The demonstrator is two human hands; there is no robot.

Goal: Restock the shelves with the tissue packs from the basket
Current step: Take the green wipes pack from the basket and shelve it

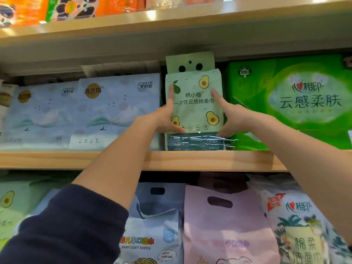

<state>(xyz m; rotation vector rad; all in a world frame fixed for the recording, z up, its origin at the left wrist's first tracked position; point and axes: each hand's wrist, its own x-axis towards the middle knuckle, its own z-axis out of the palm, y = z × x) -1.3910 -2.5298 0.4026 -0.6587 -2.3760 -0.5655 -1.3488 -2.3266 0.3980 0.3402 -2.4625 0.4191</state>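
A pale green tissue pack with avocado drawings (194, 111) stands upright on the middle wooden shelf (171, 161), resting on a dark flat pack (196, 142). My left hand (167, 117) grips its left edge, index finger stretched up the front. My right hand (228, 113) grips its right edge the same way, thumb under the bottom corner. Behind it rises a similar green pack with handle holes (190, 62). The basket is not in view.
Pale blue tissue bundles (118, 109) stand to the left, a large bright green bundle (297, 100) to the right. Above sits an upper shelf edge (171, 25) with orange packs. Below hang blue baby wipes (152, 225), a pink pack (224, 225) and a floral pack (301, 225).
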